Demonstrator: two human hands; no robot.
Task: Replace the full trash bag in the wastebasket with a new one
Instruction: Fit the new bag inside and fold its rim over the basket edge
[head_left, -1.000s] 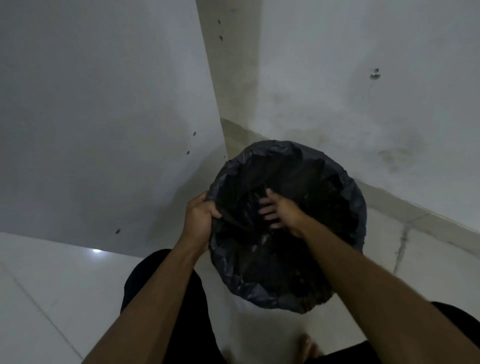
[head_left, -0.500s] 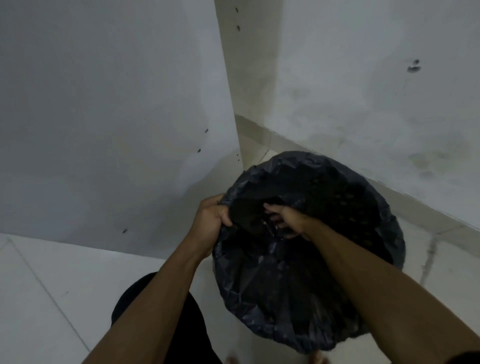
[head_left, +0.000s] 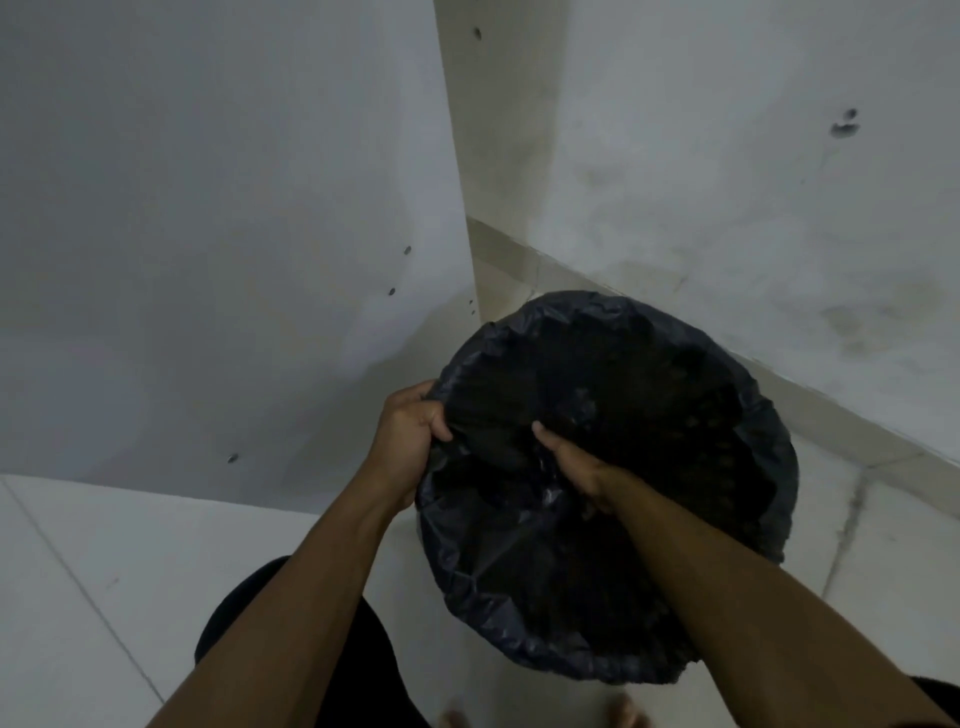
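A round wastebasket stands in a room corner, lined with a black trash bag (head_left: 649, 415) whose edge is folded over the rim all round. My left hand (head_left: 408, 441) grips the bag's edge at the left side of the rim, thumb inside. My right hand (head_left: 571, 462) reaches down inside the basket with its fingers curled into the dark plastic; the fingertips are hidden in the folds. The basket's own wall is covered by the bag.
White walls (head_left: 208, 234) close in on the left and behind, meeting at a corner column (head_left: 498, 156). Pale floor tiles (head_left: 104, 597) lie at the left and right. My dark-clad knees and bare toes (head_left: 628, 714) show at the bottom.
The view has drawn closer to the basket. My right hand has sunk a little deeper and closed on the plastic inside. The left hand keeps its grip on the rim.
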